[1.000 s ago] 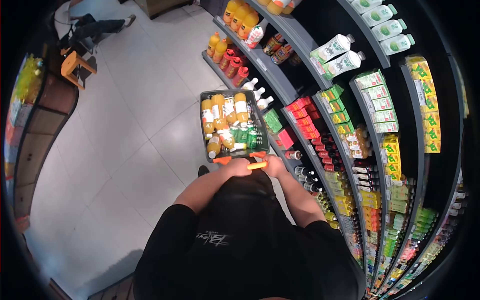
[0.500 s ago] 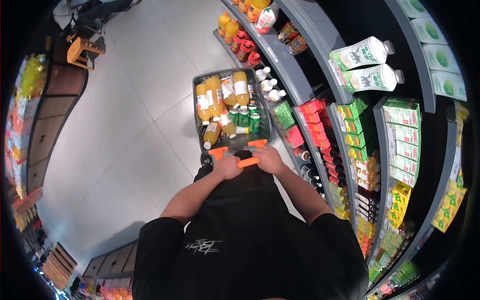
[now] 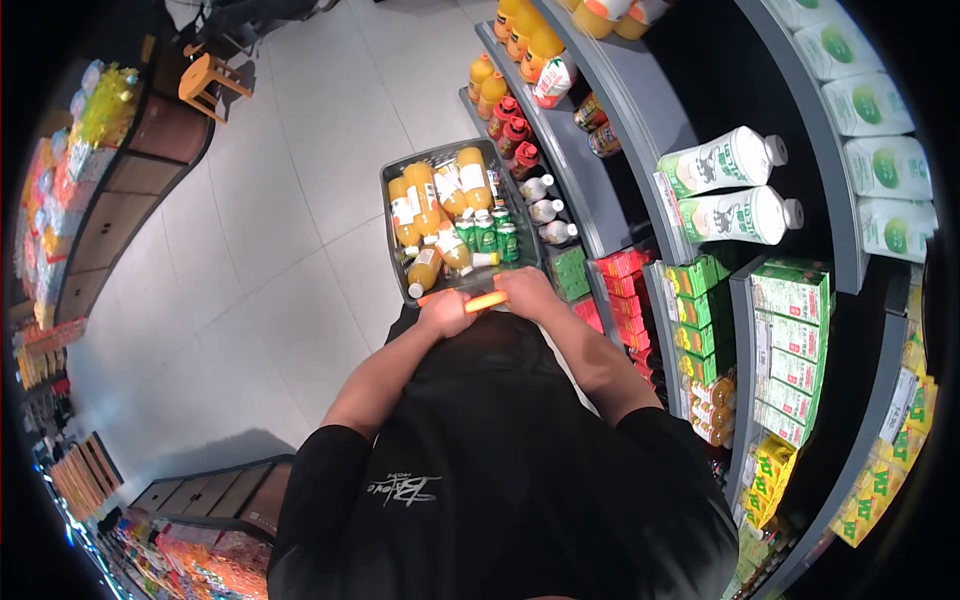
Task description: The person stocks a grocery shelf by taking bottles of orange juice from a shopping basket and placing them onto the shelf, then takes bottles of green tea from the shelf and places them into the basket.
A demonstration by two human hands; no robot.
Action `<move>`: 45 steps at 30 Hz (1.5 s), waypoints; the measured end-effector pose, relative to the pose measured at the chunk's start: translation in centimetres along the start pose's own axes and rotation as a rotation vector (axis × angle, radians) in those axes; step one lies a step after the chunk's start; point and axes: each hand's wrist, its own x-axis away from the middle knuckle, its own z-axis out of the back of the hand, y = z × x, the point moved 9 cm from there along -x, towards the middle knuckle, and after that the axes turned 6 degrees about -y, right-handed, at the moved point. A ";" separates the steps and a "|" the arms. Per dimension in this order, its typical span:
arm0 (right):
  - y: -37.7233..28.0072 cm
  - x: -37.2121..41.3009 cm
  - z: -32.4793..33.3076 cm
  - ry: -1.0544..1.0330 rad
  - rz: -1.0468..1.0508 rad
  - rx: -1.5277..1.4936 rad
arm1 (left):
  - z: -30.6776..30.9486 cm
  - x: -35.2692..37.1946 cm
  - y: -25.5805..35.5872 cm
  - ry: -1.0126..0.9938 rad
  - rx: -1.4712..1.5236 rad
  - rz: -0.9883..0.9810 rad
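Observation:
Both my hands are closed on the orange handle of a dark shopping basket in front of my body. My left hand wraps the handle's left end, and my right hand grips its right end. Inside the basket lie several bottles of orange-yellow juice with white labels, some tipped at angles. A cluster of small green containers with pale tops sits at the basket's right side. My fingers hide parts of the handle and the near rim.
Curved shelves run close along my right, with large white-green bottles, boxed drinks and juice bottles. A wooden stool stands ahead left, near a seated person's legs. Low cabinets border the tiled floor.
The shelves on the right have slid down in the view, and the stool and left cabinets have shifted right. Both hands keep their hold on the basket handle.

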 end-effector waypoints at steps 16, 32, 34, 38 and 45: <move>2.9 -12.0 4.7 0.023 -0.233 -0.058 | 10.3 -5.8 -4.1 0.002 -0.013 -0.078; 2.4 -21.5 3.4 -0.633 -0.297 -0.739 | 15.0 -10.4 -20.8 -0.184 1.316 -0.032; 4.5 -24.0 2.6 -0.597 -0.600 -1.087 | 14.3 -11.4 -29.6 -0.016 1.229 0.055; 8.9 -31.9 0.2 -0.521 -0.661 -0.534 | 9.9 -5.5 -47.6 0.445 1.196 0.508; 4.3 -43.8 -6.4 -0.634 -0.562 -0.531 | 3.5 8.4 -51.8 0.459 1.189 0.879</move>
